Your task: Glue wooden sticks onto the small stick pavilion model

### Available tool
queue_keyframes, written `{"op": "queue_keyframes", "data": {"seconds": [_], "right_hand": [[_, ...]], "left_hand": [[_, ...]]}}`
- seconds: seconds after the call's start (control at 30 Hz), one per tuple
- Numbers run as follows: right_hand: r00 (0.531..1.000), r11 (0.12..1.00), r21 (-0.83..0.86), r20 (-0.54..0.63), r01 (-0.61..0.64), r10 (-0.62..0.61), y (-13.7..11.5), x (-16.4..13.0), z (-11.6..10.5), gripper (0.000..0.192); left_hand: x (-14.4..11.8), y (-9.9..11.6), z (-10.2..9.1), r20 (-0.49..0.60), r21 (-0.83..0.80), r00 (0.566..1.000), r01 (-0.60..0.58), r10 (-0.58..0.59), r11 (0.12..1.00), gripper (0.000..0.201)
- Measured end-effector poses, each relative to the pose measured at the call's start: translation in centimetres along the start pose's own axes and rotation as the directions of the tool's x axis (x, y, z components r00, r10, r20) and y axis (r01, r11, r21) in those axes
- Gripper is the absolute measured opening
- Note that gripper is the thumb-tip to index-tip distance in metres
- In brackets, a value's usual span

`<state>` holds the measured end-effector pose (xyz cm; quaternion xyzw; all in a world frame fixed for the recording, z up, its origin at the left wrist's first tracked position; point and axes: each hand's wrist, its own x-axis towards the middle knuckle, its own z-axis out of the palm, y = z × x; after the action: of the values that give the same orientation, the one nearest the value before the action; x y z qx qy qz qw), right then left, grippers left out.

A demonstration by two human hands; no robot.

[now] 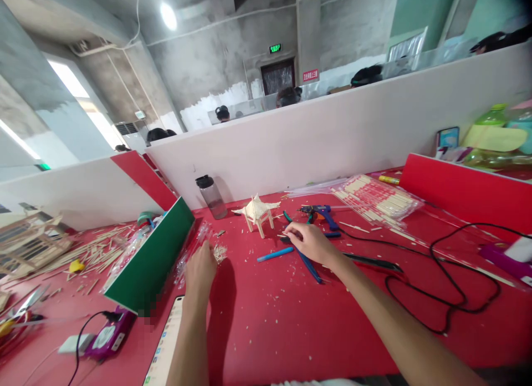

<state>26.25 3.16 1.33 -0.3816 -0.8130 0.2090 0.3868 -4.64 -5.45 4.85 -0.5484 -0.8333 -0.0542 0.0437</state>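
Head view of a red bench (270, 330). The left hand (200, 270) lies palm down near the middle, fingers together, its tips touching a clear plastic bag of sticks (189, 255) beside a small heap of wood chips (219, 253); whether it grips the bag cannot be told. The right hand (310, 243) sits further right, fingers curled narrowly and pinching a thin wooden stick (287, 232) at its tips. Directly beneath it lie blue-handled pliers (310, 267), and one blue pen (275, 254) lies just to its left.

Surroundings — beyond the hands stands one small stick-built pavilion model (258, 211), with one dark-capped water bottle (211, 196) to its far left against the white partition (332, 136). One blue glue gun (321, 213) rests far right of the model; its black cord (440, 280) loops across the right side of the bench. One flat clear packet of sticks (374, 200) lies beyond the gun. A green-faced divider (152, 258) stands between the left hand and a scatter of loose sticks (97, 253) on the neighbouring bench. One purple device (108, 335) lies near left.
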Motion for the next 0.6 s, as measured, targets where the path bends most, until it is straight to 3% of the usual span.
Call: {"op": "queue_keyframes", "data": {"seconds": [0.13, 0.3, 0.4, 0.6], "right_hand": [[0.998, 0.993, 0.114, 0.040, 0.039, -0.044, -2.5, -0.1, 1.5, 0.016], [0.981, 0.978, 0.204, 0.181, 0.028, -0.066, -5.8, 0.8, 4.2, 0.031], [0.978, 0.978, 0.210, 0.201, 0.012, -0.055, -7.1, 2.1, 6.7, 0.042], [0.971, 0.950, 0.303, 0.195, 0.074, -0.138, -8.0, 4.2, 11.7, 0.018]], "left_hand": [[-0.6, 0.7, -0.5, -0.035, -0.036, 0.999, 0.003, -0.005, 0.999, 0.029], [-1.8, 2.2, -0.5, -0.087, -0.309, 0.992, -0.115, 0.093, 0.944, 0.019], [-2.5, 3.1, -0.7, -0.079, -0.433, 0.986, -0.167, 0.147, 0.886, 0.017], [-2.6, 2.5, -0.9, -0.050, -0.482, 0.987, -0.159, 0.154, 0.861, 0.015]]}}
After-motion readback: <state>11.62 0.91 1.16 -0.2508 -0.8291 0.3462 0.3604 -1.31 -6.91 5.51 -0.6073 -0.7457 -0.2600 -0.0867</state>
